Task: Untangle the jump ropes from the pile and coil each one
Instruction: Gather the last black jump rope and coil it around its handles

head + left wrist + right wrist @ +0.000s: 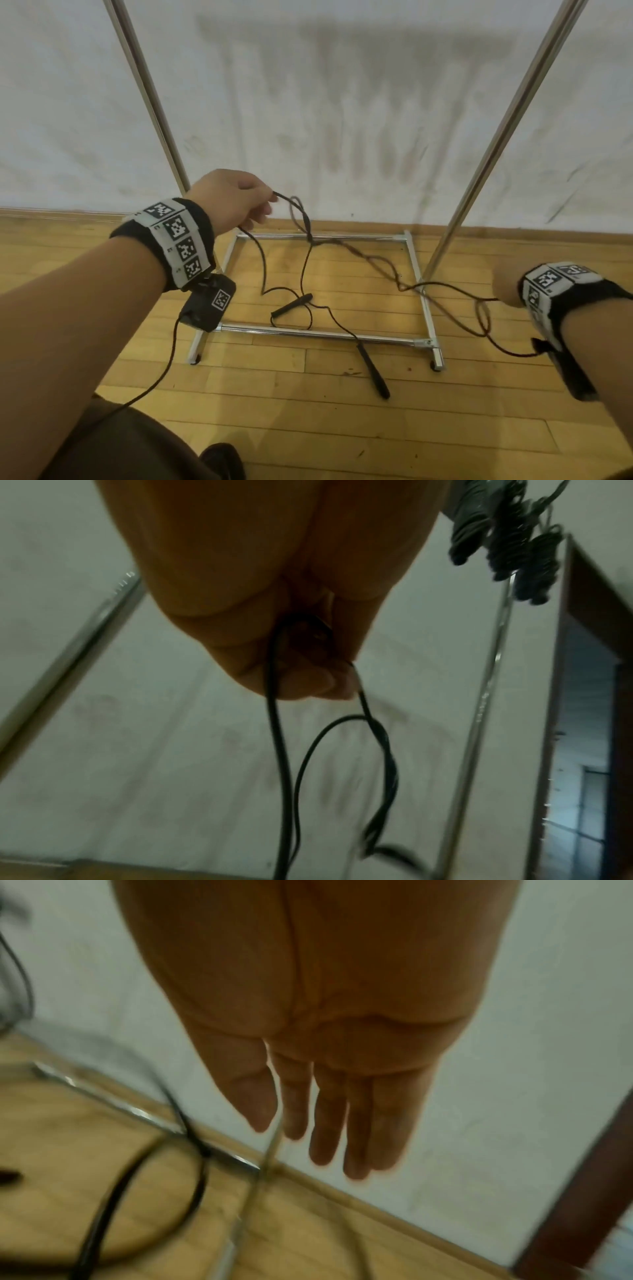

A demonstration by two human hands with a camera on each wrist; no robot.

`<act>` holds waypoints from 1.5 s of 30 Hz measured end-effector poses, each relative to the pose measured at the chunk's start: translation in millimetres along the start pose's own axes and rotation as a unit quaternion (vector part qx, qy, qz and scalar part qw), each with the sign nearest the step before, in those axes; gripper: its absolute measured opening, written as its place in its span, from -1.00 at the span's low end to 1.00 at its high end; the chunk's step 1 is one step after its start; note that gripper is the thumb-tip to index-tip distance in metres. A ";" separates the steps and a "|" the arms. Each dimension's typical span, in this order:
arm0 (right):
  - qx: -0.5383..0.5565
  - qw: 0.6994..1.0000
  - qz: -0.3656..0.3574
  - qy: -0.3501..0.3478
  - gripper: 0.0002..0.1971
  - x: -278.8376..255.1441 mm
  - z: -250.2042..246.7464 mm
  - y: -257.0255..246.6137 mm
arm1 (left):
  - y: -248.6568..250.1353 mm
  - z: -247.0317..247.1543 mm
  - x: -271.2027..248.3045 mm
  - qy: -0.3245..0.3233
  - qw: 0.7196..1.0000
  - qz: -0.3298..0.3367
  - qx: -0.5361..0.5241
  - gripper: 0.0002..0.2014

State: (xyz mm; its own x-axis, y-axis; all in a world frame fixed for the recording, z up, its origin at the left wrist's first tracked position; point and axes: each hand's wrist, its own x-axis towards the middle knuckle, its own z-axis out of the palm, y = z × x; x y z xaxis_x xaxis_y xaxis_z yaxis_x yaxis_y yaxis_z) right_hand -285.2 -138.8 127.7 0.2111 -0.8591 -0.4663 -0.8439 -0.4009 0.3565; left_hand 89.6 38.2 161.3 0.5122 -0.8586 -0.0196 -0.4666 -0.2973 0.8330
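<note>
My left hand (pixel 263 202) is raised in front of the rack and pinches a thin black jump rope (pixel 303 219). In the left wrist view the fingers (pixel 308 680) curl round the cord (pixel 274 750), which hangs below in a loop. From there the twisted cords run down to the right, to my right hand (pixel 505 286). That hand (pixel 325 1118) has straight fingers, and a cord meets it near the thumb. Two black handles (pixel 291 304) (pixel 373 371) lie on the floor.
A metal rack stands ahead, with a rectangular base frame (pixel 318 334) on the wooden floor and two slanting poles (pixel 147 92) (pixel 513 113). Dark coiled bundles (pixel 507 534) hang from its top. A white wall is behind it, and a brown door frame (pixel 565 1191) is at the right.
</note>
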 end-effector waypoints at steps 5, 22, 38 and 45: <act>0.351 0.884 -0.273 0.143 -0.48 -46.9 -54.9 -68.6 | 29.4 29.9 -17.6 -0.183 0.977 0.090 -0.060 -0.83; 0.325 0.902 -0.278 0.064 -0.56 -8.4 -27.4 -55.0 | -5.0 -14.0 6.7 0.026 0.996 0.014 0.080 -0.87; 0.318 0.845 -0.382 0.197 -0.66 -67.2 -58.1 -84.6 | 51.5 65.5 -24.9 -0.268 0.931 0.161 0.188 -0.62; 0.290 0.855 -0.319 0.288 -0.26 -50.0 -52.9 -63.0 | 53.7 58.6 -22.8 -0.228 0.954 0.140 0.137 -0.83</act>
State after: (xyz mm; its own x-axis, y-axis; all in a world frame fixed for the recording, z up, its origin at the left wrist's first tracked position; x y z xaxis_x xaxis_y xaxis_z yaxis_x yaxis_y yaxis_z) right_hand -216.4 -87.4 171.3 0.7867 -0.6057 0.1192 -0.5338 -0.7644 -0.3615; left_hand 10.6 17.3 174.2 0.0029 -0.9941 -0.1087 -0.7423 -0.0750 0.6659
